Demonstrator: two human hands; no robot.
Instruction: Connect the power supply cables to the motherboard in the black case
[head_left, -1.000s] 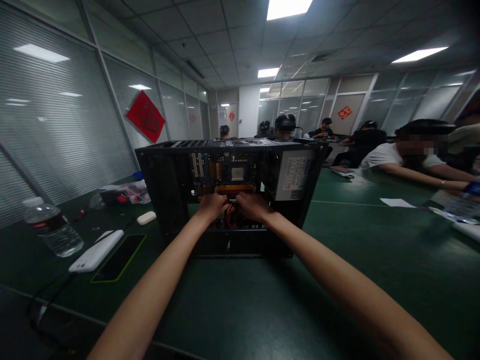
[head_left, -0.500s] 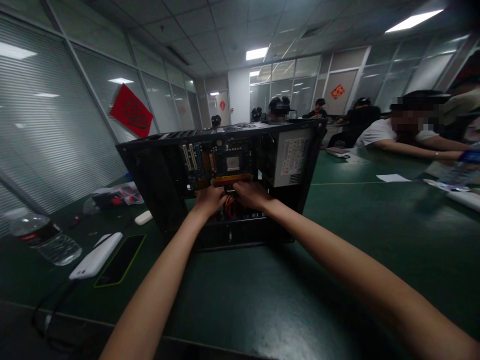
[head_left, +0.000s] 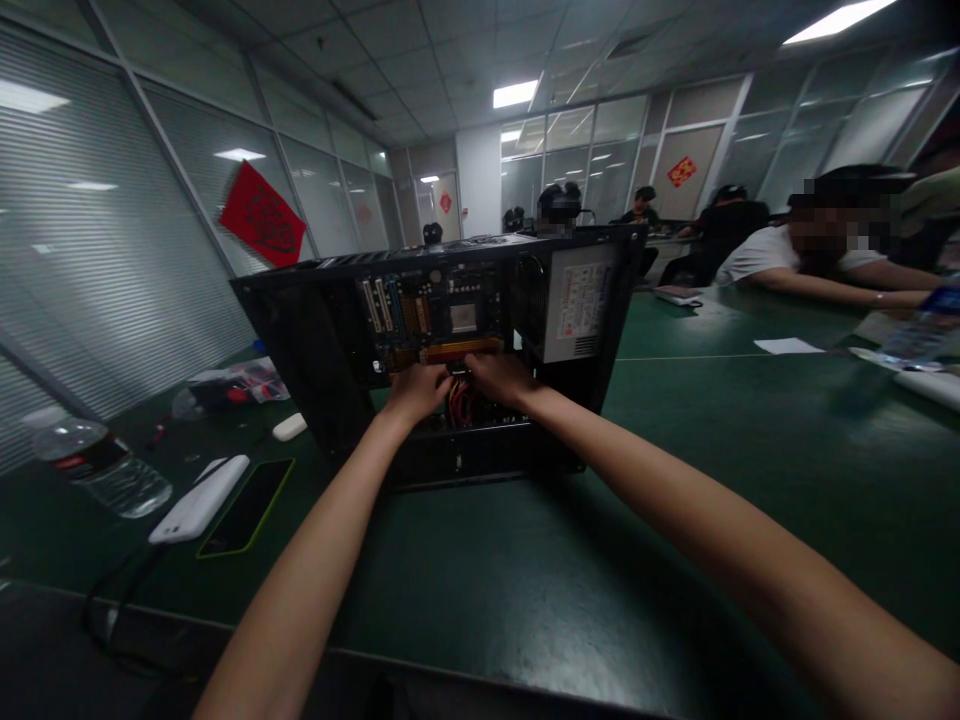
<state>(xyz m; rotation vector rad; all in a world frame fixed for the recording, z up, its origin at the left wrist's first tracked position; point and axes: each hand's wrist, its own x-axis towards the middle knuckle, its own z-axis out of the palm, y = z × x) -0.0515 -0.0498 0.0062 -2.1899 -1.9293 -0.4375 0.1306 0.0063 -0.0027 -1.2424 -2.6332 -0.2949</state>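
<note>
An open black computer case (head_left: 480,463) stands on the table with its inside facing me. My left hand (head_left: 417,393) and my right hand (head_left: 501,380) both reach into it, close together at the lower edge of the motherboard (head_left: 487,290). Their fingers are curled, with the tips beside the orange and red memory slots (head_left: 457,352). A thin piece shows between the fingertips, too small and dark to name. Red and yellow cables (head_left: 460,405) hang just beneath my hands. The power supply (head_left: 577,300) sits in the upper right of the case.
On the green table (head_left: 465,590) at left lie a water bottle (head_left: 105,465), a white power bank (head_left: 201,498), a green-edged phone (head_left: 249,505) and a plastic bag (head_left: 232,385). A person (head_left: 757,255) leans on the table at right, near paper (head_left: 787,346) and another bottle (head_left: 926,325).
The view has shifted slightly, so the case sits a little higher in the picture. Both hands remain at the memory slots, with the fingers moved only a little.
</note>
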